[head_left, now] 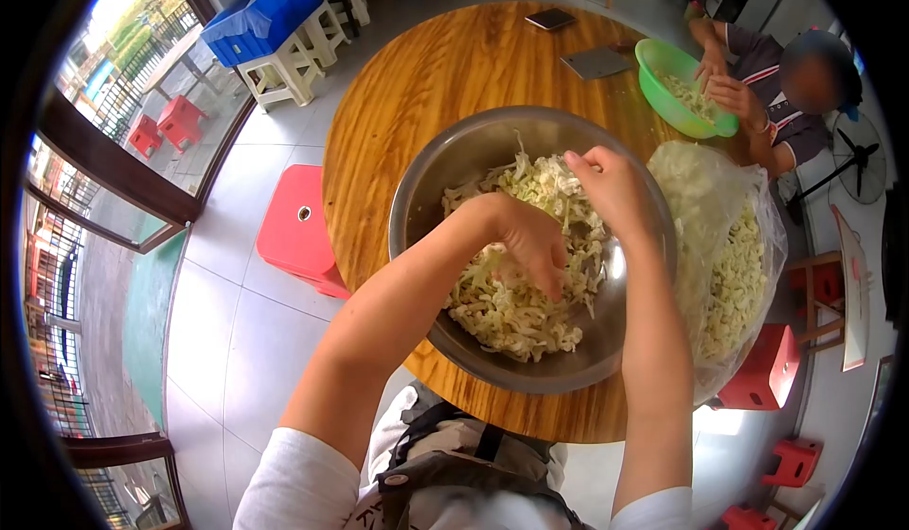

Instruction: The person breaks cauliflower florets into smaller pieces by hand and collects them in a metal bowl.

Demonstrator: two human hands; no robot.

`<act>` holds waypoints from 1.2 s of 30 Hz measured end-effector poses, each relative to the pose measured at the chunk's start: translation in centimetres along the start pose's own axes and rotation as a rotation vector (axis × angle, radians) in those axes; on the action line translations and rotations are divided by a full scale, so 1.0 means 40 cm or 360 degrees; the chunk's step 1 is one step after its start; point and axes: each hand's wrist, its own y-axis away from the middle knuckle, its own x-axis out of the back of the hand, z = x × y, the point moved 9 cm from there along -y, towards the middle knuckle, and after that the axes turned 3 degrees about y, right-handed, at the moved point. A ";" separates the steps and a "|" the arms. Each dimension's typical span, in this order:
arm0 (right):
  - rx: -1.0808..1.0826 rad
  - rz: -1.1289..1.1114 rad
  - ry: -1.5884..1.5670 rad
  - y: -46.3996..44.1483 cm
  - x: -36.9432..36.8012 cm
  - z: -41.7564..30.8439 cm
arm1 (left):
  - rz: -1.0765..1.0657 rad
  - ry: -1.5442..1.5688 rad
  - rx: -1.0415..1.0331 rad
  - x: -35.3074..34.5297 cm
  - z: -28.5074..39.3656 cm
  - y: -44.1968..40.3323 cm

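A large steel bowl (431, 165) on the round wooden table holds a heap of pale, chopped cauliflower pieces (516, 326). Down in the heap is my left hand (525, 241), its fingers bent and pressed together around some pieces; the fingertips are partly hidden. My right hand (611, 189) hangs over the bowl's right side with thumb and fingers closed in a pinch. Whatever it holds, if anything, is hidden. A clear plastic bag (691, 189) with more of the pale pieces leans against the bowl on the right.
Across the wooden table (388, 104), a person has both hands in a green basin (653, 80) of pale pieces. A cleaver (597, 63) and a dark phone-like slab (550, 19) lie at the far side. A red stool (298, 227) stands at the left, a blue crate (265, 18) behind.
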 end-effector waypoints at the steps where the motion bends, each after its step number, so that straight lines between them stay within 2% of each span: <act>1: -0.0004 -0.0007 0.0017 -0.001 -0.001 0.001 | 0.0056 -0.0105 -0.0076 0.007 0.006 -0.006; 3: 0.0014 0.0004 0.0004 0.000 0.000 -0.002 | 0.0164 -0.0312 -0.0229 0.017 0.015 -0.020; 6: 0.0056 0.0017 0.0012 -0.002 0.001 -0.003 | -0.0077 -0.0141 -0.0193 0.000 0.013 -0.019; 9: 0.0063 0.0011 0.0025 -0.001 0.002 -0.005 | 0.0069 0.0171 -0.0281 0.014 0.029 0.005; 15: 0.0054 -0.0019 -0.0085 -0.007 -0.008 0.007 | -0.0009 0.0308 -0.0736 0.025 0.066 0.021; 18: 0.0012 -0.0053 -0.0281 -0.022 -0.018 0.028 | -0.0017 0.0710 -0.0921 0.040 0.086 0.056; 19: -0.0011 -0.0071 -0.0351 -0.022 -0.020 0.034 | 0.0020 0.0838 -0.1008 0.053 0.088 0.059; 22: -0.0438 -0.0303 -0.0991 0.003 -0.030 0.040 | 0.0168 0.1166 -0.1239 0.109 0.086 0.073; 24: -0.0363 -0.0319 -0.1230 0.004 -0.021 0.024 | 0.0326 0.1322 -0.1361 0.147 0.083 0.095; 28: -0.0411 -0.0384 -0.1689 -0.013 -0.035 0.045 | 0.0762 0.1439 -0.1397 0.193 0.050 0.117; 29: -0.0404 -0.0378 -0.1752 -0.015 -0.035 0.044 | 0.0703 0.1738 -0.1331 0.200 0.035 0.097; 30: -0.0399 -0.0371 -0.1815 -0.016 -0.034 0.044 | 0.0818 0.1791 -0.1251 0.210 0.017 0.092; 32: -0.0460 -0.0336 -0.1846 -0.017 -0.031 0.054 | 0.1044 0.1890 -0.1087 0.226 -0.022 0.087; 36: -0.0533 -0.0187 -0.1865 -0.024 -0.022 0.087 | 0.1245 0.2177 -0.1125 0.253 -0.075 0.081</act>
